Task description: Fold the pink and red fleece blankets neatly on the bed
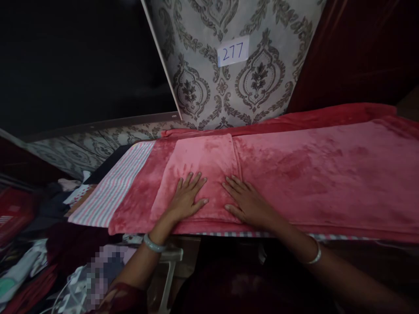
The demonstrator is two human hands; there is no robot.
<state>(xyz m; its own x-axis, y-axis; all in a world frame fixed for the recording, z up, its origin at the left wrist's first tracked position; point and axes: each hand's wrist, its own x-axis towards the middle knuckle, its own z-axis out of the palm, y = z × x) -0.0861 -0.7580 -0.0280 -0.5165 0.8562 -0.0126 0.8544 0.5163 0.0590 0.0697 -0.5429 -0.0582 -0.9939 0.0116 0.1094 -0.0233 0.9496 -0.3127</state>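
Observation:
A plush pink-red blanket (pixel 310 174) lies spread along the table, its left end folded over into a lighter pink panel (pixel 209 150). Flat on this panel rests my left hand (pixel 188 196), fingers spread. My right hand (pixel 247 203) also lies palm down, fingers stretched, across the panel's right edge. Neither hand grips anything. Beneath the blanket a striped cloth (pixel 114 187) in pink, white and grey sticks out on the left, and a checked edge shows along the front.
A dark television screen (pixel 85 61) stands at the back left. Patterned wallpaper behind carries a paper label (pixel 233 51) reading 277. A dark red panel (pixel 353 52) rises at back right. Clothes and cables lie low on the left, near a pale chair (pixel 172 255).

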